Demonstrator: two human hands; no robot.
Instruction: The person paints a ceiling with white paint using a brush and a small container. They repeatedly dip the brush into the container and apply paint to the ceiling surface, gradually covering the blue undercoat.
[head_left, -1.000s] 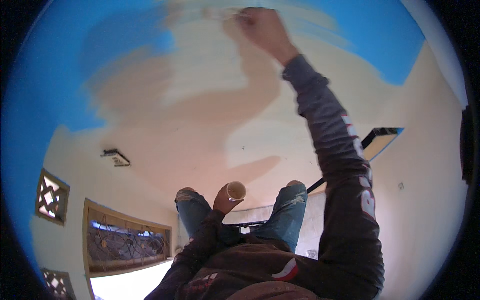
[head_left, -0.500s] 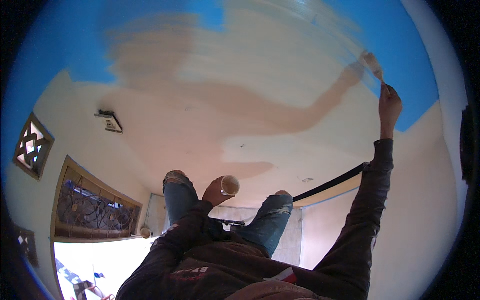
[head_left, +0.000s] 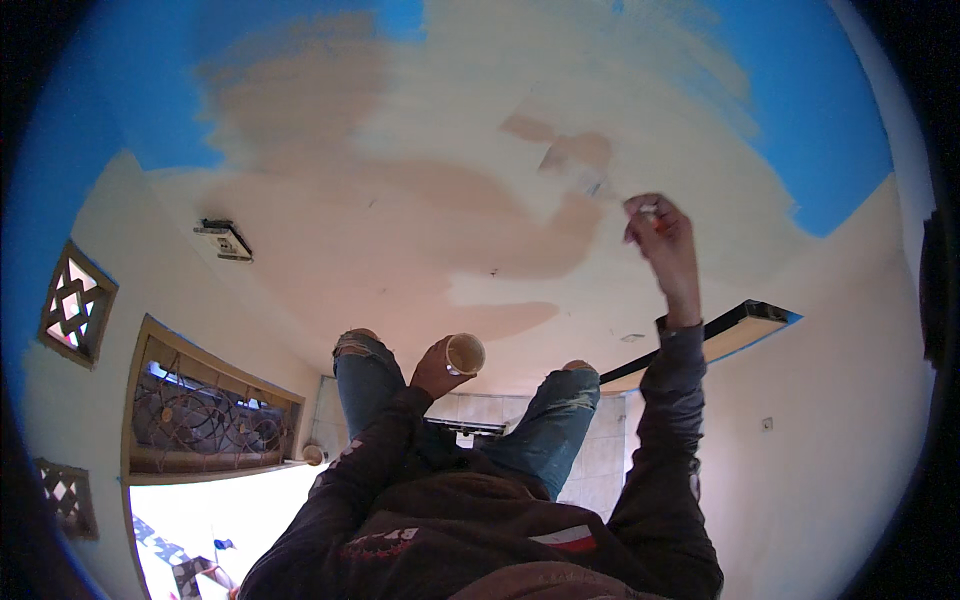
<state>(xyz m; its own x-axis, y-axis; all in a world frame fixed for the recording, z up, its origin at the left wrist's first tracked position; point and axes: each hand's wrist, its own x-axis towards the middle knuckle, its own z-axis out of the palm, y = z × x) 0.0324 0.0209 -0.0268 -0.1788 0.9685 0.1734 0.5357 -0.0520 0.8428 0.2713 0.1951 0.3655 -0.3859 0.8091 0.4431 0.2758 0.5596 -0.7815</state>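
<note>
My left hand [head_left: 432, 372] is closed around a pale cup [head_left: 466, 355] in front of my knees, and the cup's round mouth faces up toward me. Its inside looks cream-coloured. Higher and to the right, my right hand [head_left: 662, 238] grips a paintbrush [head_left: 595, 188] by the handle, bristles pointing up and left. The brush is smeared by motion, and I cannot tell if it touches the wall. Before me spreads the wall [head_left: 480, 100], coated cream over its middle with streaky borders. Blue paint [head_left: 835, 130] shows at the upper right and upper left.
A switch or socket box [head_left: 225, 241] sticks out of the wall at left. Below it are a lattice vent [head_left: 77, 303] and a framed grille window [head_left: 205, 415]. A dark-edged ledge [head_left: 745, 322] juts out at right. My bent knees [head_left: 560, 420] stand in front of me.
My right hand has brought the brush down and left, from the blue edge at upper right to the cream middle. My left hand still holds the cup, nearly in place.
</note>
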